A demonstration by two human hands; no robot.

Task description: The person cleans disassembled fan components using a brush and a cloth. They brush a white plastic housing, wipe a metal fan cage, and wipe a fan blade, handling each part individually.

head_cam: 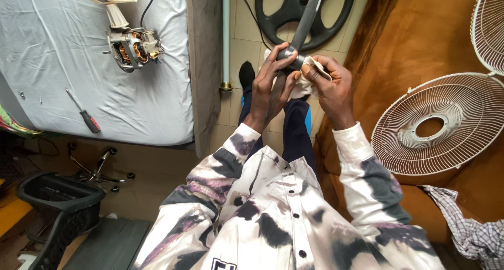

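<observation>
Your left hand (272, 83) wraps its fingers around a long dark fan blade (296, 39) held over your lap, thumb pressed on its near face. Your right hand (328, 86) pinches a pale cloth (315, 65) against the blade just beside the left one (the two hands almost touch). The blade slants up and away, crossing a black round base (273, 18) on the tiled floor. To your right, two white grilles (441, 125) lie on a brown sofa. On the grey surface (52, 49) to your left sit a motor (132, 48) and a screwdriver (84, 112), well apart.
</observation>
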